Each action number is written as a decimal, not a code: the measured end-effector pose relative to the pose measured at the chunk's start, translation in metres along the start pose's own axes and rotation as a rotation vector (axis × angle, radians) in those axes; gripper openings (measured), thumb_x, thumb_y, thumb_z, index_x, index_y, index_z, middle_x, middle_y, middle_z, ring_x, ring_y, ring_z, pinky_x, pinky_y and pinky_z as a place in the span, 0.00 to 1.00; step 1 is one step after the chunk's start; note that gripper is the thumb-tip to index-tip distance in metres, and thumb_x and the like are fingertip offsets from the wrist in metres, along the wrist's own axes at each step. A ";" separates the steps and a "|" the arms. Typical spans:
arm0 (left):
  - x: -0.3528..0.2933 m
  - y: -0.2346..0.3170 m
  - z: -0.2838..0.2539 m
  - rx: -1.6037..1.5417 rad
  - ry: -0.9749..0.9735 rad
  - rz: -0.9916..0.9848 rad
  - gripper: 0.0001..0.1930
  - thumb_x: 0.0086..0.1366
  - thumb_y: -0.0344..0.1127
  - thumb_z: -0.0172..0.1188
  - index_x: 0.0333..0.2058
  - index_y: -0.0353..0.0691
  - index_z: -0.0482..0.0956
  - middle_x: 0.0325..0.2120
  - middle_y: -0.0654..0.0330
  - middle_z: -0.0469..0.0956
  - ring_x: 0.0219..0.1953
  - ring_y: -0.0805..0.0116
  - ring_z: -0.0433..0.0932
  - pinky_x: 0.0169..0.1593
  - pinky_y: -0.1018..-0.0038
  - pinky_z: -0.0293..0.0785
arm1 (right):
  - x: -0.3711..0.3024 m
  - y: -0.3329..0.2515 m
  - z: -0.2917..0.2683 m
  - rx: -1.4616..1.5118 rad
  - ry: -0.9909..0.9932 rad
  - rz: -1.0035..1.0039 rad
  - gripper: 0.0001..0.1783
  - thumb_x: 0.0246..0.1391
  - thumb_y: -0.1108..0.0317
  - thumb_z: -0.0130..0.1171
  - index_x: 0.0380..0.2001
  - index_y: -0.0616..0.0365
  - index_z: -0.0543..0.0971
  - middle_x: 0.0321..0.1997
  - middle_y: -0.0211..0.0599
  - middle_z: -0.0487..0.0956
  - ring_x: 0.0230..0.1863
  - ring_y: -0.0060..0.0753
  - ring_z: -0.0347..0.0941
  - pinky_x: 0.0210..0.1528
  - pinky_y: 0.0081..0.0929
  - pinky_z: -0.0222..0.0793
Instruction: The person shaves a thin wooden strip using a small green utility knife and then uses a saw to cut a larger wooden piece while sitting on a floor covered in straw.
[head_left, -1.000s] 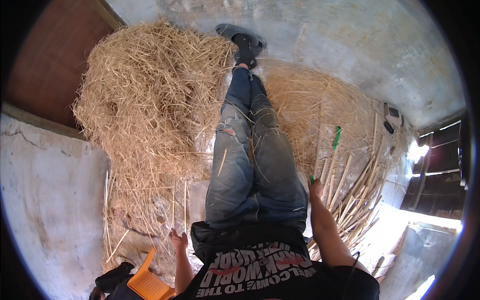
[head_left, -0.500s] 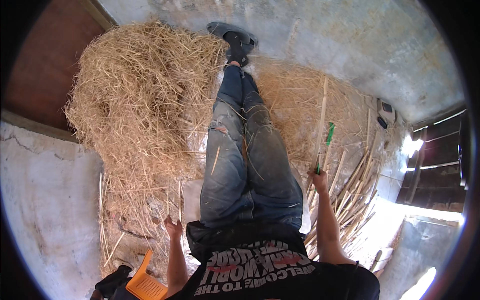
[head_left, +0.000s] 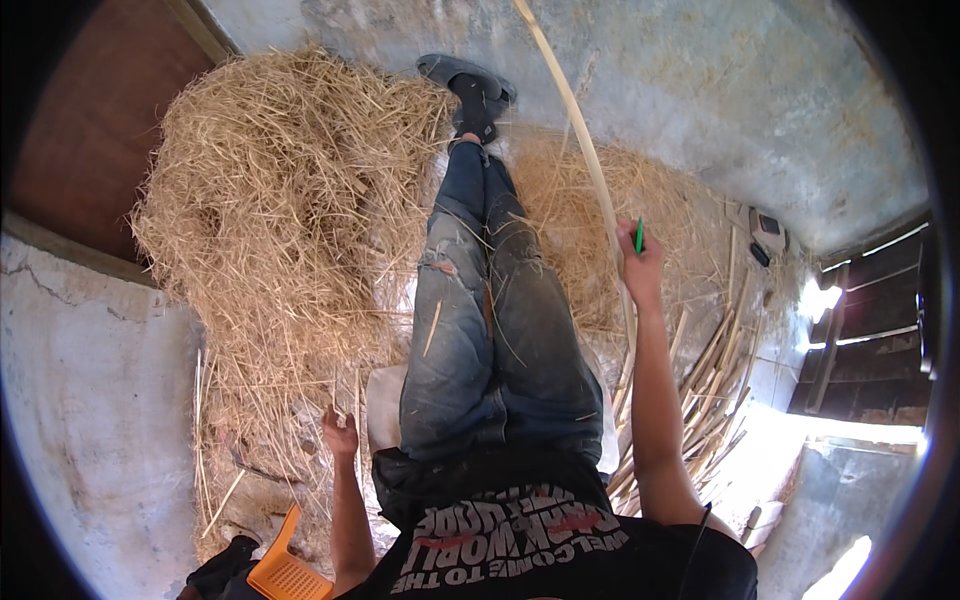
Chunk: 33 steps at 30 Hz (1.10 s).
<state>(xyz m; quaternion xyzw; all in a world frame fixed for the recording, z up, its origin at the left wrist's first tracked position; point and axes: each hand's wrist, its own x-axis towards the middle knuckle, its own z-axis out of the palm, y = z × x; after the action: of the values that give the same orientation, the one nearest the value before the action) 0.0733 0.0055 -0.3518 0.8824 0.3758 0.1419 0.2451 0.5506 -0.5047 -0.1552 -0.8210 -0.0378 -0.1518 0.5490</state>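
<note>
My right hand (head_left: 642,268) is raised to the right of my legs, fingers closed around a long pale wooden strip (head_left: 575,110). The strip bends upward across the wall, and its lower part runs down beside my forearm. A narrow green object (head_left: 640,236) shows at the same fingers; its kind is not clear. To the left of my thigh, my left hand (head_left: 341,434) hovers low with fingers apart, over scattered straw. A small whitish spot appears by those fingers, too small to name.
A big straw heap (head_left: 290,190) rises ahead on the left. Several wooden strips (head_left: 700,395) lie at the right. A pale device (head_left: 768,230) stands near the far right wall. Behind on the left are an orange plastic piece (head_left: 285,570) and a black item (head_left: 222,568).
My right hand has moved forward, away from my body, with the wooden strip, whose far end now reaches up and leftward. My left hand has shifted only slightly.
</note>
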 end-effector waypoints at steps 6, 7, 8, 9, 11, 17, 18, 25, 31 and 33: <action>0.067 0.125 -0.025 -0.308 0.006 0.032 0.28 0.66 0.36 0.63 0.62 0.30 0.71 0.52 0.42 0.78 0.49 0.52 0.81 0.52 0.61 0.78 | 0.043 -0.086 0.045 0.317 -0.149 0.100 0.17 0.62 0.70 0.64 0.53 0.61 0.82 0.30 0.21 0.77 0.31 0.15 0.69 0.36 0.19 0.65; 0.073 0.162 -0.027 -0.417 0.002 0.035 0.27 0.68 0.37 0.62 0.62 0.30 0.71 0.52 0.43 0.78 0.50 0.54 0.81 0.52 0.63 0.78 | 0.050 -0.086 0.054 0.451 -0.150 0.114 0.18 0.62 0.71 0.63 0.54 0.62 0.81 0.29 0.20 0.76 0.31 0.14 0.68 0.36 0.18 0.64; 0.077 0.191 -0.032 -0.478 -0.049 0.043 0.26 0.70 0.36 0.61 0.62 0.30 0.70 0.52 0.44 0.79 0.51 0.56 0.81 0.52 0.65 0.78 | 0.056 -0.091 0.068 0.588 -0.166 0.123 0.18 0.62 0.71 0.63 0.55 0.62 0.80 0.29 0.19 0.75 0.31 0.13 0.68 0.35 0.17 0.63; 0.082 0.220 -0.037 -0.535 -0.100 0.057 0.25 0.71 0.36 0.59 0.63 0.31 0.70 0.52 0.45 0.80 0.52 0.58 0.81 0.52 0.66 0.78 | 0.060 -0.094 0.080 0.598 -0.148 0.106 0.19 0.63 0.72 0.63 0.56 0.63 0.80 0.29 0.21 0.76 0.31 0.13 0.68 0.35 0.17 0.64; 0.084 0.265 -0.036 -0.734 -0.209 0.082 0.23 0.74 0.36 0.56 0.63 0.32 0.70 0.51 0.48 0.80 0.51 0.61 0.81 0.53 0.68 0.78 | 0.067 -0.105 0.104 0.623 -0.118 0.067 0.20 0.63 0.72 0.62 0.57 0.65 0.78 0.31 0.24 0.80 0.32 0.13 0.70 0.36 0.17 0.65; 0.072 0.392 -0.043 -1.154 -0.613 0.229 0.28 0.75 0.41 0.56 0.67 0.31 0.65 0.50 0.49 0.81 0.50 0.61 0.82 0.52 0.69 0.76 | 0.061 -0.145 0.146 0.729 -0.015 0.142 0.19 0.65 0.72 0.59 0.57 0.64 0.75 0.44 0.41 0.86 0.42 0.24 0.79 0.44 0.23 0.73; 0.070 0.400 -0.041 -1.190 -0.628 0.275 0.29 0.74 0.40 0.56 0.67 0.31 0.64 0.50 0.49 0.81 0.50 0.60 0.82 0.52 0.68 0.76 | 0.056 -0.153 0.155 0.747 0.026 0.155 0.16 0.64 0.73 0.59 0.54 0.63 0.75 0.42 0.40 0.86 0.40 0.23 0.79 0.43 0.22 0.73; 0.071 0.428 -0.028 -1.245 -0.417 0.182 0.24 0.76 0.37 0.54 0.65 0.32 0.66 0.47 0.50 0.83 0.38 0.66 0.85 0.42 0.74 0.78 | 0.027 -0.144 0.175 0.551 0.095 -0.046 0.08 0.60 0.72 0.65 0.38 0.61 0.76 0.27 0.26 0.77 0.29 0.17 0.71 0.32 0.23 0.67; 0.090 0.437 -0.037 -1.238 -0.076 0.111 0.21 0.77 0.39 0.53 0.60 0.30 0.71 0.49 0.49 0.82 0.40 0.63 0.85 0.40 0.73 0.80 | -0.008 -0.138 0.167 0.405 -0.053 0.036 0.12 0.56 0.69 0.70 0.35 0.62 0.76 0.23 0.23 0.72 0.25 0.14 0.64 0.28 0.22 0.62; 0.099 0.441 -0.038 -1.255 0.002 0.100 0.21 0.77 0.40 0.53 0.58 0.28 0.73 0.48 0.49 0.82 0.41 0.61 0.85 0.42 0.71 0.82 | -0.016 -0.135 0.168 0.412 -0.081 0.053 0.11 0.56 0.68 0.70 0.34 0.61 0.77 0.22 0.22 0.71 0.25 0.14 0.64 0.27 0.22 0.61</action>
<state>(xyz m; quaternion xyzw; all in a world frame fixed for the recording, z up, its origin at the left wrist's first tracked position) 0.3854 -0.1728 -0.0758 0.5869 0.1796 0.3476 0.7088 0.5398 -0.2967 -0.0990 -0.6977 -0.0684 -0.0933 0.7070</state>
